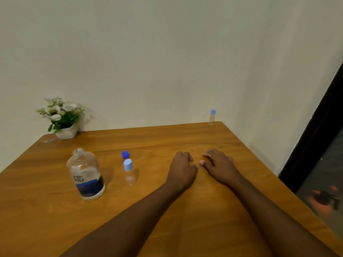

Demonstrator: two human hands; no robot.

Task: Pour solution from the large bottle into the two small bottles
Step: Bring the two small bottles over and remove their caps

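The large clear bottle [86, 175] with a blue and white label stands uncapped at the left of the wooden table [185, 210]. Its dark blue cap [125, 154] lies on the wood just to the right. A small clear bottle [128, 171] with a light blue cap stands in front of that cap. A second small capped bottle [212, 117] stands at the table's far right corner. My left hand [182, 169] and my right hand [217, 164] rest on the table side by side, fingers loosely curled, holding nothing, well right of the large bottle.
A white pot of white artificial flowers [62, 117] stands at the far left corner against the wall. A small bit of wrapper [49, 140] lies near it. The table's right edge runs beside a dark door frame [313, 138].
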